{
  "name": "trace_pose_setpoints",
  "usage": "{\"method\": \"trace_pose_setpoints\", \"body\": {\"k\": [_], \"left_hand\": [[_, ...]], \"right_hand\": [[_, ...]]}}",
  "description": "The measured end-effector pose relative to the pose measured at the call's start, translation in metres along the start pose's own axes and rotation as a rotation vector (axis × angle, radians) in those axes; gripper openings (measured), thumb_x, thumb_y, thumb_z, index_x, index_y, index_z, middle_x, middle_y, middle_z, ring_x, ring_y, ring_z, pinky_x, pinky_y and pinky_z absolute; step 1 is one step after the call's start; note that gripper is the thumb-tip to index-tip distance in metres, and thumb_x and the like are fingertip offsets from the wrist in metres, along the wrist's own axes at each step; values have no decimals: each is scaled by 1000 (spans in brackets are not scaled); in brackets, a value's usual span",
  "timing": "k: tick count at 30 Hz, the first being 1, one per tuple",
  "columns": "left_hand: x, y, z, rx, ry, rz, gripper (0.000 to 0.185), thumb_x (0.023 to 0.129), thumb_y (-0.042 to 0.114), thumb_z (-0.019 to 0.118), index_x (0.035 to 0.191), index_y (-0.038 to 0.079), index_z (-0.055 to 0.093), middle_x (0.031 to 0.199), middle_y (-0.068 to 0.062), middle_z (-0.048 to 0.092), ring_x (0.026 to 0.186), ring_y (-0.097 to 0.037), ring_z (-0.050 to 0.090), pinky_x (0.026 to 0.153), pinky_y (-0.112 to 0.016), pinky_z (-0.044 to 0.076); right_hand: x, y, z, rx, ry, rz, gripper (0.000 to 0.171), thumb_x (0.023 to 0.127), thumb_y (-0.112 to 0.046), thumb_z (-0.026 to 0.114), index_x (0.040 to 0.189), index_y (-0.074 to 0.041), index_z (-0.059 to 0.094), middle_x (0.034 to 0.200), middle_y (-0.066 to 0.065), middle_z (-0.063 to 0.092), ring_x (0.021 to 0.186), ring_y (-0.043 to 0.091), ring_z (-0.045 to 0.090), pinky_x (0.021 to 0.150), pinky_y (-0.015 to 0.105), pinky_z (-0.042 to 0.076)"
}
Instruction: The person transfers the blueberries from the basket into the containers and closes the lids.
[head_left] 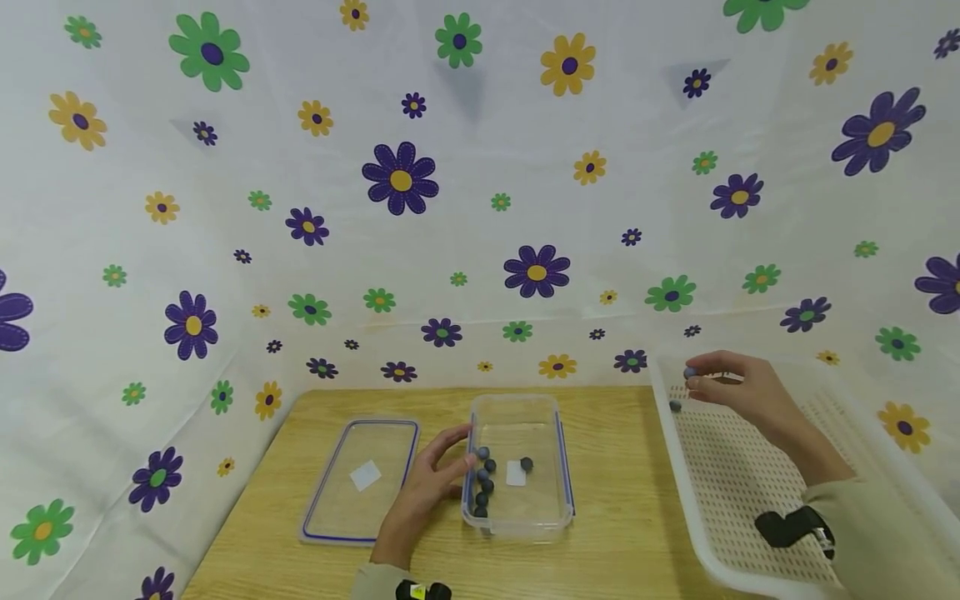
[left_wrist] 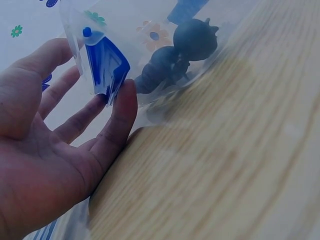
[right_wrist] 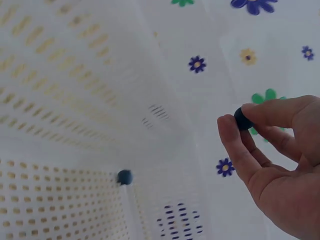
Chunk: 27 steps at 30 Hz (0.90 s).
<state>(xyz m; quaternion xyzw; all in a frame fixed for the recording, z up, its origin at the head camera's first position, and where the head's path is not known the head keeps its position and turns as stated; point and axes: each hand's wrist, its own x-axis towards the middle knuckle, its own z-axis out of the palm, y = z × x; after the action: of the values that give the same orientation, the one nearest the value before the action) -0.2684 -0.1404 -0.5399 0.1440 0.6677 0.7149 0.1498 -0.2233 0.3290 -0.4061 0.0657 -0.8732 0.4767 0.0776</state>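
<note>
My right hand (head_left: 738,389) pinches a blueberry (right_wrist: 243,119) between thumb and fingertips, above the far left corner of the white basket (head_left: 678,475). Another blueberry (head_left: 676,406) lies in the basket near its left wall, below that hand. My left hand (head_left: 429,481) holds the left side of a clear plastic box (head_left: 525,521), fingers against its wall and blue latch flap (left_wrist: 107,67). Inside the box, several blueberries (head_left: 482,499) line the left side, and one blueberry (head_left: 527,464) sits apart by a white square (head_left: 515,473).
Left of the box, a clear lid with a blue seal (head_left: 341,487) lies flat on the wooden table (head_left: 615,500), a white square on it. A flower-patterned sheet (head_left: 480,233) hangs behind and around the table. The basket has perforated walls and floor.
</note>
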Motion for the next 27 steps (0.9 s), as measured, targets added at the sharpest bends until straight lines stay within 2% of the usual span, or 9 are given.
{"method": "trace_pose_setpoints", "body": {"k": [7, 11, 16, 22, 27], "left_hand": [[-1, 0, -1, 24, -14, 13, 59, 101, 18, 68, 155, 10, 44, 163, -12, 33, 122, -35, 59, 82, -46, 59], [-3, -1, -1, 21, -11, 10, 58, 102, 18, 68, 155, 11, 45, 163, -12, 33, 121, -34, 60, 81, -45, 60], [-3, -1, -2, 14, -3, 1, 58, 101, 18, 68, 154, 12, 46, 163, -11, 33, 122, -35, 59, 81, -46, 60], [-3, 1, -1, 23, -11, 8, 60, 101, 20, 69, 155, 11, 45, 163, -11, 32, 123, -36, 58, 82, -46, 59], [-1, 2, -1, 31, -2, 3, 60, 100, 23, 70, 154, 12, 46, 163, -10, 33, 124, -35, 59, 83, -46, 59]], "right_hand": [[-16, -17, 5, 42, 92, -33, 39, 102, -17, 67, 133, 4, 58, 112, -2, 69, 94, 0, 70, 81, 12, 52], [-23, -29, 14, 90, 134, -40, 37, 101, -16, 68, 132, 3, 60, 112, -7, 68, 96, 0, 70, 82, 13, 52], [-31, -47, 28, 176, 163, -81, 34, 101, -11, 68, 130, 3, 62, 113, -6, 68, 99, 2, 71, 84, 15, 53], [-37, -66, 45, 349, 174, -149, 31, 98, -2, 68, 128, 7, 62, 114, 1, 69, 95, 11, 74, 84, 18, 56], [-39, -78, 61, 430, 198, -182, 31, 97, 1, 69, 125, 10, 61, 115, 6, 67, 96, 15, 74, 89, 21, 55]]}}
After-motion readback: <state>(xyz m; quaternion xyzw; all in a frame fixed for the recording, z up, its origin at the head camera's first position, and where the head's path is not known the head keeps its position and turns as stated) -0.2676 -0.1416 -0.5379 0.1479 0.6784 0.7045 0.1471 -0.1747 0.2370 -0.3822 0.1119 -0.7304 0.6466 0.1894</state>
